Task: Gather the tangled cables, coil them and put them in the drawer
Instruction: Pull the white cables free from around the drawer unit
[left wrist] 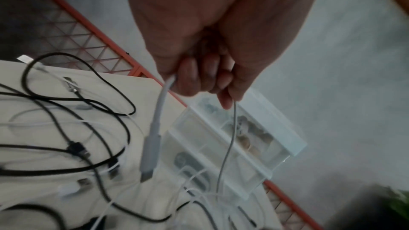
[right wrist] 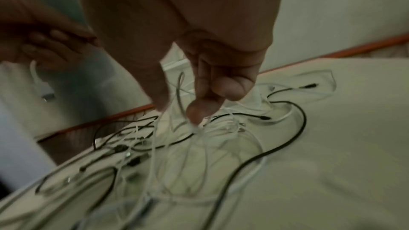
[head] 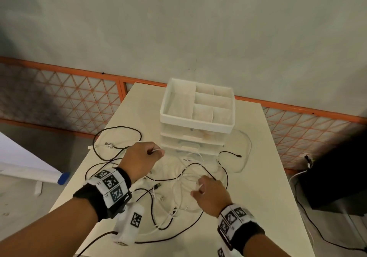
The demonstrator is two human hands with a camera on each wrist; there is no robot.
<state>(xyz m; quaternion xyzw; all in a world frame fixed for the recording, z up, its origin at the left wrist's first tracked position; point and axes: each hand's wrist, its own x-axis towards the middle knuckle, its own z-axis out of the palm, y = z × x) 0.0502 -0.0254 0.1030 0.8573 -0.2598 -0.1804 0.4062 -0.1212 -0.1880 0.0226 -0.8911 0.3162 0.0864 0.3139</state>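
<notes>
A tangle of black and white cables (head: pixel 178 179) lies spread over the white table (head: pixel 258 177). My left hand (head: pixel 143 157) is raised above the heap and grips a white cable (left wrist: pixel 155 128) near its plug, which hangs down from my fist. My right hand (head: pixel 208 191) hovers lower, to the right, pinching a thin white cable (right wrist: pixel 180 93) between thumb and fingers; loops of it trail down into the heap. The white drawer unit (head: pixel 196 117) stands behind the cables, its drawers pushed in.
The drawer unit's top is an open tray (head: pixel 170 100) with several compartments. A black cable loop (head: pixel 119 137) lies at the table's left. An orange mesh fence (head: pixel 59 98) runs behind the table. A dark box (head: pixel 337 177) with cords sits to the right.
</notes>
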